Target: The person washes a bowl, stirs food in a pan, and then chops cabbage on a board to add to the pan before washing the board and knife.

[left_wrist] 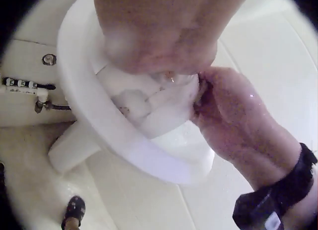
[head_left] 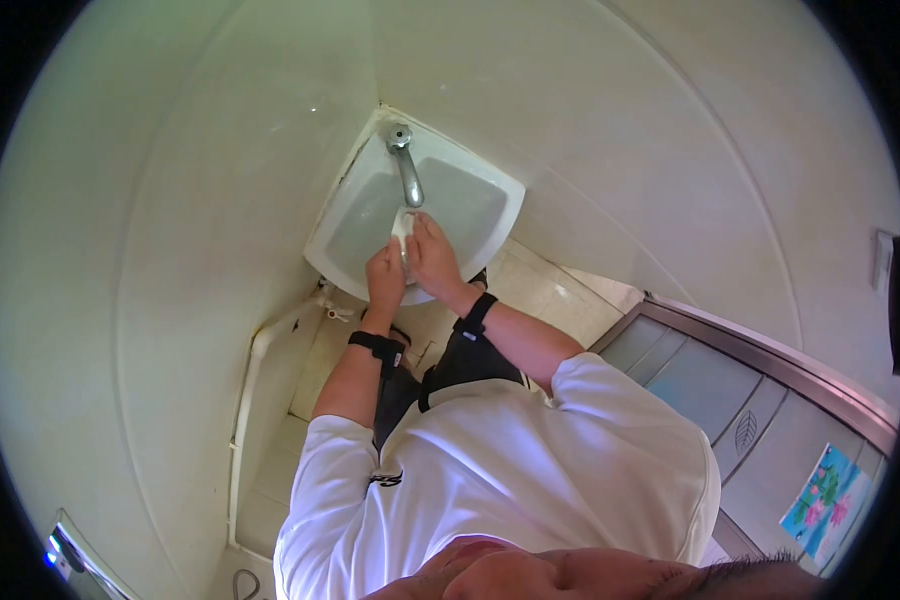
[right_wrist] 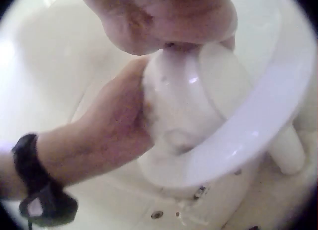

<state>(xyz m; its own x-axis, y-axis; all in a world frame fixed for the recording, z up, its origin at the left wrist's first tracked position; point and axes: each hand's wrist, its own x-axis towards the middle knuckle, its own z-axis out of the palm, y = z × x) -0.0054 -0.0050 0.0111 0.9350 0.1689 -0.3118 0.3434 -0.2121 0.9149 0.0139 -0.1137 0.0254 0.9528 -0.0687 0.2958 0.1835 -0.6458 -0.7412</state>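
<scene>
Both hands meet over the white washbasin (head_left: 355, 225), just below the spout of the chrome tap (head_left: 408, 172). Between them is a small white item (head_left: 401, 224); its kind cannot be told, since the fingers cover much of it. My left hand (head_left: 384, 277) grips it from the left side. From the right, my right hand (head_left: 432, 256) holds it too, fingers pointing toward the tap. In the left wrist view the back of the left hand (left_wrist: 159, 36) fills the top, and the right hand (left_wrist: 223, 111) comes in from the right.
Pale wall panels (head_left: 240, 180) close in behind the basin. A white pipe (head_left: 248, 390) runs along the left, with a small valve (head_left: 339, 314) under the basin. At the right stands a framed door (head_left: 705, 375) with a flower picture (head_left: 825, 505).
</scene>
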